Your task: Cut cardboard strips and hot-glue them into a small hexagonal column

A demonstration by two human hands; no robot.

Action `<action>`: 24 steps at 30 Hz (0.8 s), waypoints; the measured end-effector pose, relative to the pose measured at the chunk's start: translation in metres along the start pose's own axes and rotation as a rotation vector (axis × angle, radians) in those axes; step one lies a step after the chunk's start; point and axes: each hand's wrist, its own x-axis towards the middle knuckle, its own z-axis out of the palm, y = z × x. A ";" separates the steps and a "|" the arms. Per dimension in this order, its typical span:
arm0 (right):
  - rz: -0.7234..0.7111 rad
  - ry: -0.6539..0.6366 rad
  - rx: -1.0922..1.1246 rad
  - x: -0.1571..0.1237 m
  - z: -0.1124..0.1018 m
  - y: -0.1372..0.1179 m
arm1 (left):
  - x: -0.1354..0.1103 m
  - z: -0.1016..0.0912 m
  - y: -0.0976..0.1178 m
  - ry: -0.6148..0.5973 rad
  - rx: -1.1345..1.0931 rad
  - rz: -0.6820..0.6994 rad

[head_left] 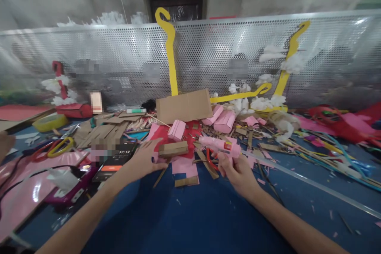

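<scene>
In my right hand (235, 172) is a pink glue gun (222, 145), its nozzle pointing left and a long clear glue stick (297, 176) trailing from its back. My left hand (149, 156) is open, fingers spread, beside a small folded cardboard block (173, 149). Whether its fingertips touch that block I cannot tell. Under the block lie red paper (160, 133) and pink paper (181, 166). Just behind stands a small pink paper box (177, 129). A cardboard strip (186, 181) rests in front of the pink paper.
A perforated metal screen (196, 55) crosses the back. Before it stand a cardboard box (184, 107) and a yellow hooked paper piece (170, 55). Scissors (61, 147), a phone (114, 160) and yellow tape (50, 122) lie left. Scraps litter the blue table (184, 222).
</scene>
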 end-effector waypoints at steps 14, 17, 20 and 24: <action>0.072 -0.001 0.148 -0.005 0.002 -0.002 | 0.035 0.007 0.051 0.123 -0.677 0.036; 0.055 -0.005 0.110 -0.010 0.002 -0.005 | 0.023 0.010 0.054 0.158 -0.692 0.014; 0.007 -0.026 0.037 -0.015 0.003 -0.010 | 0.014 0.012 0.056 0.129 -0.599 0.004; -0.033 -0.030 -0.050 -0.018 0.001 -0.008 | 0.010 0.012 0.059 0.192 -0.539 0.053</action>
